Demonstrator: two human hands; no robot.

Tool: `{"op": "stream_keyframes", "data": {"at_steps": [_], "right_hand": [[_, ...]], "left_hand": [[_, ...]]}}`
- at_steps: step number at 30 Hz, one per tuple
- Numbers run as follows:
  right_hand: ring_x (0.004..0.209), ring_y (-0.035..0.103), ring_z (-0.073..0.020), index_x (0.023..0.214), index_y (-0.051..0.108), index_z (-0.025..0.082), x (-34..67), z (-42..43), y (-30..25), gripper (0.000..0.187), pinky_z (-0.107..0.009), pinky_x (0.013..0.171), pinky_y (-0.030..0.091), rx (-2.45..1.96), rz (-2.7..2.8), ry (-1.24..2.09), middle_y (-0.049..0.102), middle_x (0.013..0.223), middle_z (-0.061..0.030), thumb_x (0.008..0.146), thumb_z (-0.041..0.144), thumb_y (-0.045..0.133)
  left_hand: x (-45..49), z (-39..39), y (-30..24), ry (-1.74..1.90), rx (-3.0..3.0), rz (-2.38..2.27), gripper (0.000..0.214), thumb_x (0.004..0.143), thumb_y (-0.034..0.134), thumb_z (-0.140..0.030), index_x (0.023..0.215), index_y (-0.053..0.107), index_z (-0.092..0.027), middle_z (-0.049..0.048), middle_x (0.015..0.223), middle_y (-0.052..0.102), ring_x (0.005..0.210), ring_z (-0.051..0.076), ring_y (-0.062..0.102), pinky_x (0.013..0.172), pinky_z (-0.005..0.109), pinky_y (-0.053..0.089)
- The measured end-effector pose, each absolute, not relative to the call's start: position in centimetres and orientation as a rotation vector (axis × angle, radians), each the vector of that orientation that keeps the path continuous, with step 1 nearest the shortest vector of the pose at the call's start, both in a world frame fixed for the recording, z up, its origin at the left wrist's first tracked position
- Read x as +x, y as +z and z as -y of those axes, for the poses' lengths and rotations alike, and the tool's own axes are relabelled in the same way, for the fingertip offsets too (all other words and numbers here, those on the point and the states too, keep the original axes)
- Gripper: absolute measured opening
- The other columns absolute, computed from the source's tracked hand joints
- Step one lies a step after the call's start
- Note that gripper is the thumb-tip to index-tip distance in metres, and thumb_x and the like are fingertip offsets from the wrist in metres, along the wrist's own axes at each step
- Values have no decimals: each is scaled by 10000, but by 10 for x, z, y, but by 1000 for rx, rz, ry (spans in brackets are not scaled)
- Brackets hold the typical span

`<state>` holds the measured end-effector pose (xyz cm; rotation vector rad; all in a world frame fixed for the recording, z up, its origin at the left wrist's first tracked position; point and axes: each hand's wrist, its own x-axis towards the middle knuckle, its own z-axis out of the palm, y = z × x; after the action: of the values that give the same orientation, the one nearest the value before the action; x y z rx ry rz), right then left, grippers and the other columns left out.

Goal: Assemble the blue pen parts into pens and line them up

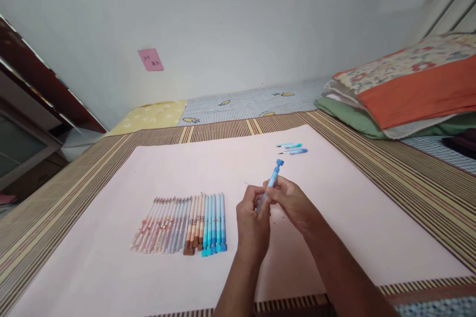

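Note:
A blue pen (274,176) is held tilted between both hands above the pink sheet, its square-topped blue end pointing up and away from me. My left hand (253,220) is closed around the pen's lower part, and its fingers hide the tip. My right hand (292,203) pinches the barrel just above the left fingers. A thin, light sliver sticks out beside the left fingers; I cannot make out what it is. To the left lies a neat row of pens (182,223), running from pinkish white through grey and brown to blue.
Several loose blue pen parts (297,151) with thin dark tips lie toward the sheet's back right. The pink sheet (320,267) covers a striped mat (372,158). Folded bedding (416,89) is piled at the right, and a pink note (150,59) hangs on the wall.

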<state>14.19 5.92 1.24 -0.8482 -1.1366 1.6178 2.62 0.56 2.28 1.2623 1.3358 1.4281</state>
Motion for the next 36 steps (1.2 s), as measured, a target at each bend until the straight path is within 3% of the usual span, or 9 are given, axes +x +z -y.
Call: {"op": "stream_keyframes", "data": {"at_steps": [5,8,12,16,20,23,28,32,36], "right_hand": [[877,588,-214,1051,721,201,154,-61,15,383,-343,713,501,-779,1177,1649,651,1080,-98,810,499,740],[799,581,-203,917,749,183,154,-61,15,341,-314,586,483,-750,1217,1684,638,1142,-116,777,494,764],[594,492,-131,813,724,177,152,-61,17,290,-299,540,454,-755,1207,1663,640,834,-48,764,454,792],[490,422,-110,817,669,188,146,-60,16,299,-267,477,388,-786,1121,1711,467,543,55,749,442,812],[503,484,-115,793,606,189,133,-57,10,362,-242,454,331,-849,1032,1668,597,606,13,721,464,830],[499,500,-120,887,630,184,130,-57,8,405,-242,454,310,-888,1030,1666,653,660,-19,722,500,822],[699,618,-197,1153,679,203,147,-61,13,484,-318,580,472,-764,1053,1718,688,852,-70,838,570,690],[531,583,-179,1155,682,183,161,-62,16,397,-338,551,484,-671,1141,1845,540,575,28,871,460,696],[452,580,-176,1052,660,174,161,-62,17,289,-353,535,504,-613,1188,1854,451,500,80,883,406,697]], "left_hand": [[26,-11,21,1390,1096,-1094,109,890,626,-283,886,593,-179,25,761,691,592,110,503,596,240,408],[26,-12,20,1367,1032,-995,149,871,644,-290,886,536,-189,15,703,681,570,108,505,578,232,394],[26,-11,23,1347,981,-972,286,827,687,-244,948,428,-228,-16,704,670,580,105,520,589,220,380],[28,-8,23,1346,1046,-987,248,876,608,-195,1027,417,-239,-16,765,669,637,109,543,621,224,397],[28,-6,21,1378,1130,-1072,237,891,575,-171,1105,495,-237,-16,790,660,696,127,586,686,252,442],[27,-8,23,1377,1093,-993,244,899,590,-212,1139,544,-221,8,819,682,725,146,623,695,266,456],[24,-10,22,1376,1040,-919,161,913,603,-261,1048,582,-176,46,856,716,641,120,584,664,263,441],[23,-11,17,1339,1000,-851,159,917,605,-285,1002,547,-164,71,855,729,602,111,562,619,255,404],[22,-11,14,1332,961,-802,283,895,649,-317,1060,455,-192,59,821,731,605,129,589,605,256,383]]}}
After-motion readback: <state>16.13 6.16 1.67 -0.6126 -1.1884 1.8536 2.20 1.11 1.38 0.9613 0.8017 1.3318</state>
